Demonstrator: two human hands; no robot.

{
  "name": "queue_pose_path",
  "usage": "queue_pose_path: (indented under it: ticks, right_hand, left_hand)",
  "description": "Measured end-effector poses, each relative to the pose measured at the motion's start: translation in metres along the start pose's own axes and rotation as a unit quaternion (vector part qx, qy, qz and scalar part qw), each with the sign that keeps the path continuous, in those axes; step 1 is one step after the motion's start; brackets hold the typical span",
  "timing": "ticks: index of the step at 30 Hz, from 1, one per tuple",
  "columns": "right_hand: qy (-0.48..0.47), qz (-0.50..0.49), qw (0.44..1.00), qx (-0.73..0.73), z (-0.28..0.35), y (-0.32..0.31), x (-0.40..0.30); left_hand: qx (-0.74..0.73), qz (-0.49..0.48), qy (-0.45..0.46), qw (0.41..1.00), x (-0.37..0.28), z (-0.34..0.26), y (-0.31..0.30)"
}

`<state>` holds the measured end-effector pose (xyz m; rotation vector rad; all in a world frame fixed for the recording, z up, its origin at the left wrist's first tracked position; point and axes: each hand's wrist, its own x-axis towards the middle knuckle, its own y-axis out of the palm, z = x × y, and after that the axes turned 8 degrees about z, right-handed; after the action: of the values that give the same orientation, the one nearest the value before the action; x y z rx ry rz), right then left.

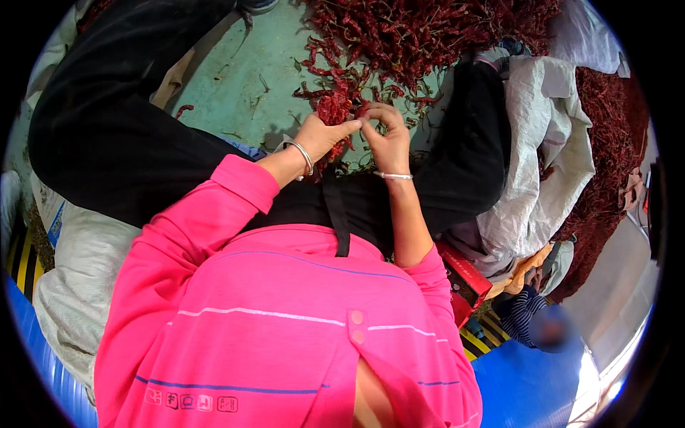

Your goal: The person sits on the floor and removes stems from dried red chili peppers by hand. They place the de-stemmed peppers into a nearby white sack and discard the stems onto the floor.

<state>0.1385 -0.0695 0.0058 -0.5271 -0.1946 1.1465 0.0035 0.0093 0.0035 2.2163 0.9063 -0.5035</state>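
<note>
A bunch of dried red chili peppers (334, 108) is gripped in my left hand (317, 136), the thumb stretched along its right side. Close beside it, my right hand (386, 131) pinches a dried red chili (362, 111) between thumb and fingers, close to the left thumb's tip. The fingers partly hide that chili. More loose dried chilies (342, 59) lie just beyond both hands on a pale green surface (241, 88). Stems and plant bits (364, 160) are scattered under the hands, between my legs.
A large heap of dried red chilies (417, 32) lies ahead. To the right are a white woven sack (535, 160), a red box (463, 278) and another big chili heap (604, 176). A person (527, 315) is at the lower right. White sacks (88, 267) stand at left.
</note>
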Motion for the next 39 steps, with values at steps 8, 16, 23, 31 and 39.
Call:
queue_pose_path:
  ticks: [8,16,23,31,39]
  right_hand:
    - [0.172,0.026,0.978,0.114,-0.027,-0.003,0.011]
    - [0.158,0.137,0.949,-0.238,-0.068,0.008,0.069]
    - [0.256,0.106,0.942,0.188,-0.032,-0.029,0.041]
    - [0.262,0.033,0.841,0.471,0.007,-0.012,-0.010]
    - [0.275,0.174,0.860,0.393,0.025,-0.029,-0.049]
  left_hand:
    - [0.012,-0.071,-0.055,0.996,0.014,0.015,-0.010]
    - [-0.006,-0.021,-0.076,0.997,0.010,0.004,-0.002]
    - [0.004,-0.041,-0.084,0.996,0.006,-0.005,0.000]
    - [-0.041,-0.039,-0.013,0.998,0.009,0.004,-0.008]
    - [-0.042,0.086,-0.055,0.994,0.001,-0.013,-0.008]
